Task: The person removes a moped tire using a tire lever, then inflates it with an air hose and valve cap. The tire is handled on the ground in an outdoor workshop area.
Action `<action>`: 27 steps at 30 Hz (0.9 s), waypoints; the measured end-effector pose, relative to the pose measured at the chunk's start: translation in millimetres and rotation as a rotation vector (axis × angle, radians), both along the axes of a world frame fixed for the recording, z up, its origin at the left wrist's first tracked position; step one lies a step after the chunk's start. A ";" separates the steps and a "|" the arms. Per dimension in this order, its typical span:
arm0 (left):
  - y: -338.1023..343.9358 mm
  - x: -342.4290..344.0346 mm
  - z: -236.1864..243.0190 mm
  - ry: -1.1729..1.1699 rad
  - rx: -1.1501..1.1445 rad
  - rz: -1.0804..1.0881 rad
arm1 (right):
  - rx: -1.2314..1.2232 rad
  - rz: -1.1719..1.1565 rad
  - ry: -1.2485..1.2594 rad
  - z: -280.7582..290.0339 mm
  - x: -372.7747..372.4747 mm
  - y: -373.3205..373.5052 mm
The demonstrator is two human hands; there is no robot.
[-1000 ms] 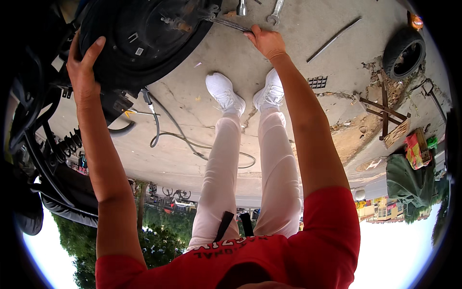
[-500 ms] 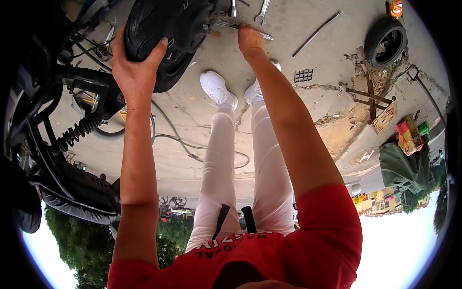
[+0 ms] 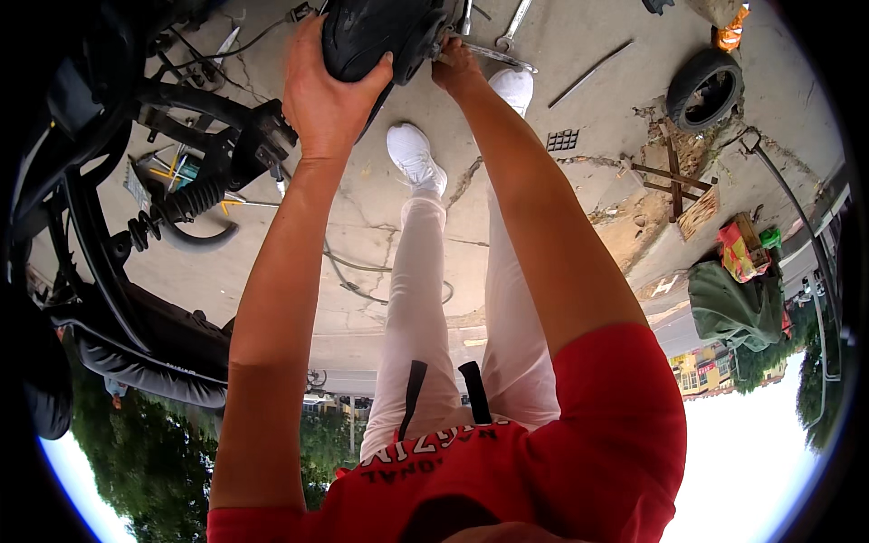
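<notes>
A black scooter wheel (image 3: pixel 371 41) with a thick tyre and a round hub is at the top of the view, partly cut off. My left hand (image 3: pixel 330 104) grips the tyre from its left side, thumb across the tread. Beside the hub and its axle end, my right hand (image 3: pixel 460 71) has its fingers curled closed; what lies inside them is hidden. A long silver tool (image 3: pixel 507 60) stretches from behind that hand to the right. I cannot tell whether the hand touches it.
At left stands a black scooter frame (image 3: pixel 100 244) with a spring shock absorber (image 3: pixel 186 201). Spanners (image 3: pixel 514 25), a thin metal rod (image 3: pixel 593 72), and a loose tyre (image 3: pixel 704 89) lie on the cracked concrete. A hose (image 3: pixel 353 264) curves behind my legs. A green cover (image 3: pixel 738 303) is at right.
The wheel has shifted right and upward in the view, with my left hand still on it. My right hand is now much closer to the hub. My feet have moved and the view has shifted.
</notes>
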State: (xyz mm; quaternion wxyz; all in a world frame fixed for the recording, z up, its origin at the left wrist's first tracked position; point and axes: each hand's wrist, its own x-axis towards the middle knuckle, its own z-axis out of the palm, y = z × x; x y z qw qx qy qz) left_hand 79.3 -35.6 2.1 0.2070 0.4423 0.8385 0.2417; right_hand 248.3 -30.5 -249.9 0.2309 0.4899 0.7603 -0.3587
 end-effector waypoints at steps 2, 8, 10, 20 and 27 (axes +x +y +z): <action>-1.9 -6.5 -6.3 0.021 0.072 -0.030 | 0.074 0.017 0.043 11.8 4.8 0.6; 5.7 -19.2 -6.1 -0.050 0.042 -0.003 | -0.092 0.154 0.020 11.3 17.6 22.3; 5.1 -21.6 -5.8 -0.065 0.039 0.007 | -0.087 0.079 0.049 18.5 12.9 19.1; -1.0 -45.9 -9.7 -0.219 0.006 0.036 | -0.063 -0.535 0.366 42.6 44.7 37.7; 0.2 -45.5 -10.0 -0.308 0.002 0.071 | 0.212 -0.851 -0.491 -35.6 244.3 41.0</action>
